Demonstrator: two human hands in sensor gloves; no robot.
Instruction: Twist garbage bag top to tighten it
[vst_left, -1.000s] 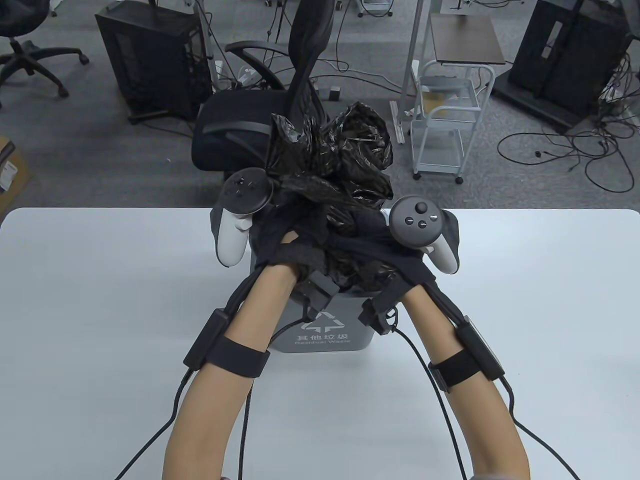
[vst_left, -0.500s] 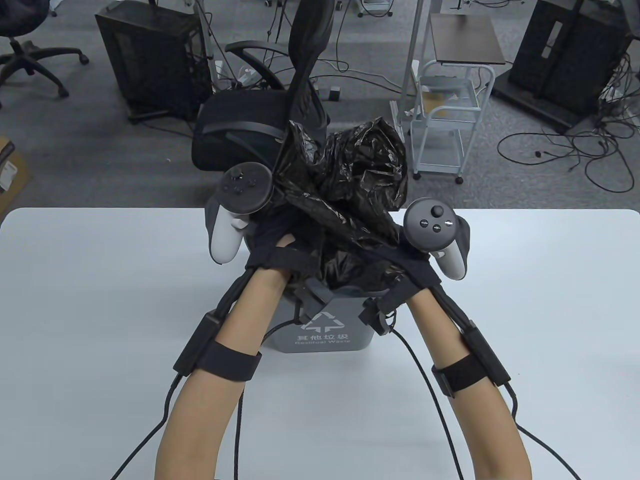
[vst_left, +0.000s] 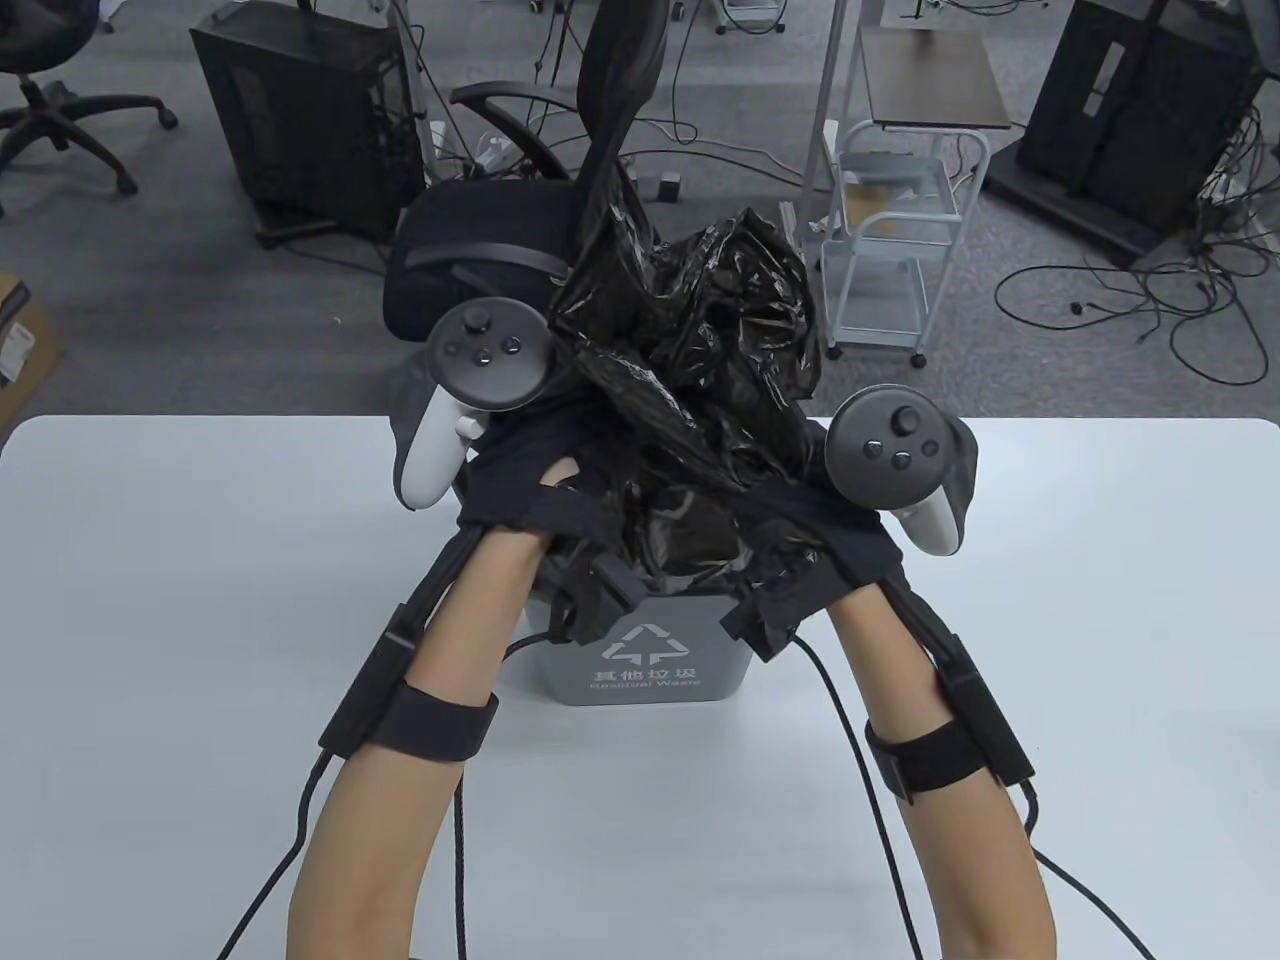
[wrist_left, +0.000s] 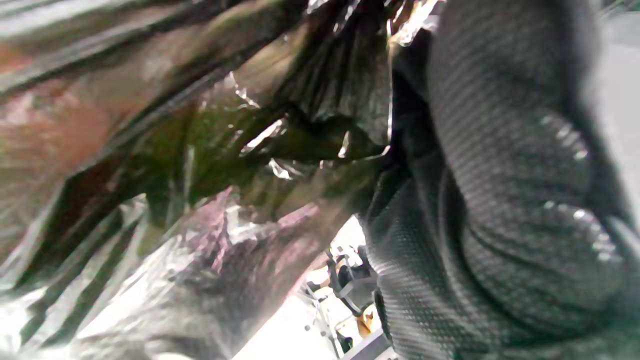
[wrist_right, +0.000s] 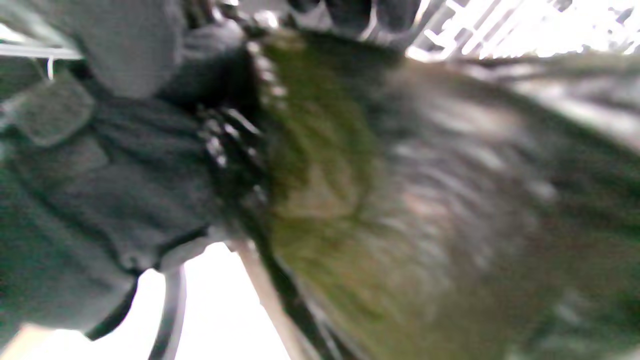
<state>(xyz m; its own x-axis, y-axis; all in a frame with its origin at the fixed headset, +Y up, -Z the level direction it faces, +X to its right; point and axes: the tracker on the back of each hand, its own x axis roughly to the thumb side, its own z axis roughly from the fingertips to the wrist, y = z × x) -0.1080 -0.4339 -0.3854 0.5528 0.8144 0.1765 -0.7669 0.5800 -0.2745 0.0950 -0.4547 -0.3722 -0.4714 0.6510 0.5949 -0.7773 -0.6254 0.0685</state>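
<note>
Bag top (vst_left: 690, 330) has risen above the bin (vst_left: 645, 670) and bunched tighter over the last second; your hands have drifted apart and up. Judged: gather done, twist barely begun. The bag stands in the bin, its neck between your hands. Left hand (vst_left: 530, 480) and right hand (vst_left: 830, 520) both grip the plastic, apart, just above the bin's rim.

Blurred gloved hand (wrist_right: 150, 165) — against garbage bag (wrist_right: 425, 200)
</note>
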